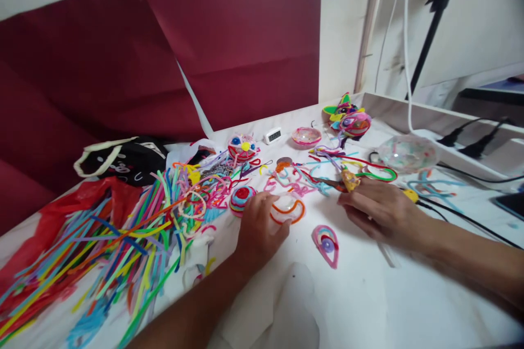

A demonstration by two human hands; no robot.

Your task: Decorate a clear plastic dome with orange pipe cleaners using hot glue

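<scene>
My left hand (260, 226) curls its fingers round the near-left edge of a clear plastic dome (290, 203), which carries a bent orange pipe cleaner (301, 212). In my right hand (379, 211) is a yellow glue gun (351, 180) with a black cord (462, 223) trailing right; its grip is mostly hidden by the fingers. Just left of its tip lie dark blades (327, 181), apparently scissors. Between the hands, nearer to me, rests a pink and blue teardrop piece (326, 245) with a purple bead. A striped round piece with a red centre (242, 199) sits beside my left fingers.
Many coloured pipe cleaners (135, 234) heap on the left, by a black bag (126, 161). Behind stand a decorated ball (242, 147), a small white clock (273, 135), a pink-rimmed dome (307, 136) and a colourful figure (347, 114). A clear dome (407, 152) and plugged cables (477, 144) are right.
</scene>
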